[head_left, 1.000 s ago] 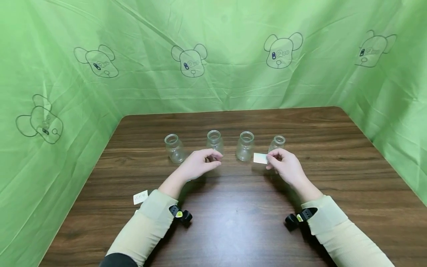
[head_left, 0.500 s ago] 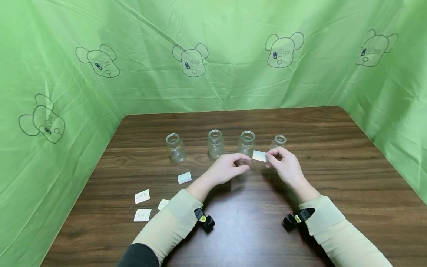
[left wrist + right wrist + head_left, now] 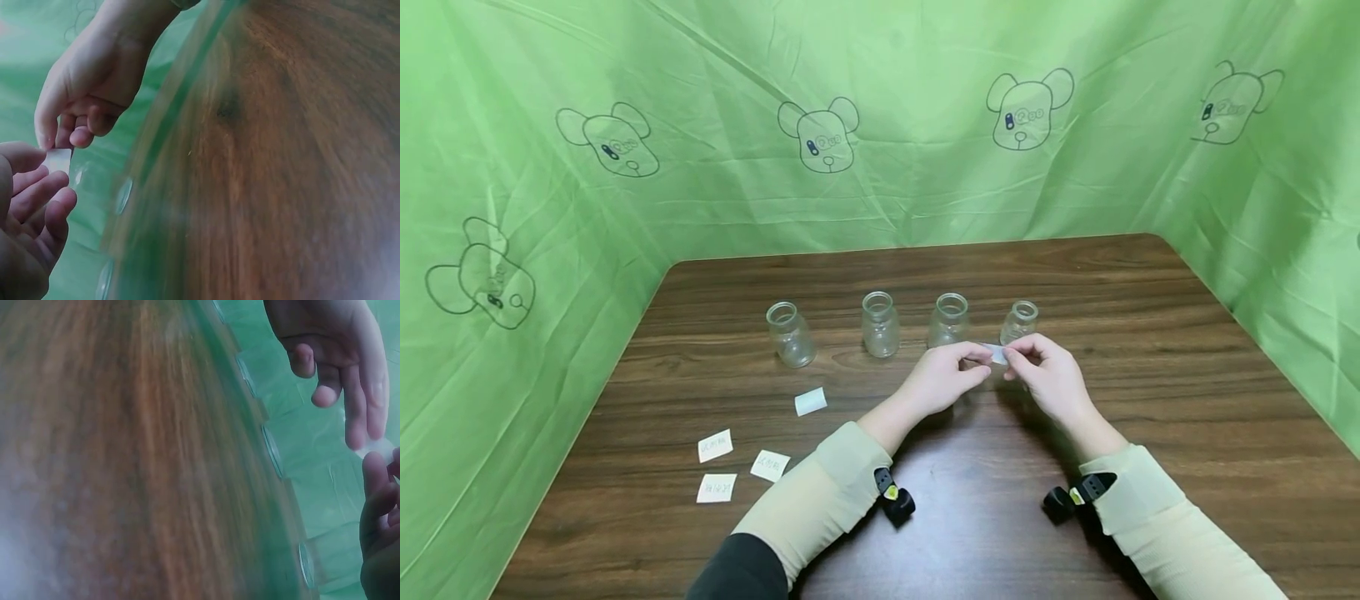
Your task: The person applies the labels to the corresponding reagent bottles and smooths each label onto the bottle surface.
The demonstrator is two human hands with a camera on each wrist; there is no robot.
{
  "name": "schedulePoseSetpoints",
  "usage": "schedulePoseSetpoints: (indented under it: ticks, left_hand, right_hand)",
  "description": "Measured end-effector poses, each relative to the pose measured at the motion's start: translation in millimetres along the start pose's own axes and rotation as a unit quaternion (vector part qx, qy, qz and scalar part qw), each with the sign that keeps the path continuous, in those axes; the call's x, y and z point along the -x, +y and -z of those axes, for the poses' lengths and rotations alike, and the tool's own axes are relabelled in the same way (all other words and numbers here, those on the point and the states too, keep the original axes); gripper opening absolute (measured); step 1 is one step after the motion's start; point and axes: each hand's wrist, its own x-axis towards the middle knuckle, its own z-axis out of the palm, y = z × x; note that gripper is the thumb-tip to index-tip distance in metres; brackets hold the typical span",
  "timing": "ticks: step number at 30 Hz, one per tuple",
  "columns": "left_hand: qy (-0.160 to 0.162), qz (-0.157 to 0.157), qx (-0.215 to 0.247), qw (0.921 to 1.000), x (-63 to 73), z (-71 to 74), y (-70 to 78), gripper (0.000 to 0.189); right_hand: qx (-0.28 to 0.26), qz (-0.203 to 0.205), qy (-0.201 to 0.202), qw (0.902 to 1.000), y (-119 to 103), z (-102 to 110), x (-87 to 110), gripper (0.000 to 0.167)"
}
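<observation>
A small white paper label (image 3: 997,354) is held up in front of the rightmost glass jar (image 3: 1020,317). My right hand (image 3: 1054,379) pinches its right end between thumb and forefinger. The left hand (image 3: 938,381) has come up to the other end, its fingertips right at the edge, with thumb and forefinger apart in the head view. Both wrist views show the label (image 3: 59,160) between the two hands. Three more glass jars, the left one (image 3: 792,340), the second (image 3: 880,329) and the third (image 3: 949,323), stand upright in the same row, uncapped.
Several more paper labels lie on the brown wooden table (image 3: 880,533) at the left: a plain-looking one (image 3: 811,402) and others with handwriting, such as this lower label (image 3: 717,488). A green cloth (image 3: 895,192) with bear drawings hangs around the table's back and sides.
My left hand has moved right, past the middle jars, to the label's left end, uncovering the labels on the table. The right hand has stayed nearly in place with its label.
</observation>
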Motion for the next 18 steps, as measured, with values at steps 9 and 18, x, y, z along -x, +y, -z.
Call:
schedulePoseSetpoints:
  ticks: [9,18]
  left_hand:
    - [0.018,-0.007,0.018,0.9996,-10.8,-13.6,-0.9,0.023]
    - [0.031,0.006,0.044,0.9986,-21.0,-22.6,-0.1,0.018]
  right_hand:
    - [0.008,0.008,-0.006,0.9999,-29.1,3.3,9.9,0.013]
    - [0.016,0.013,-0.005,0.9998,-31.7,8.4,12.6,0.016]
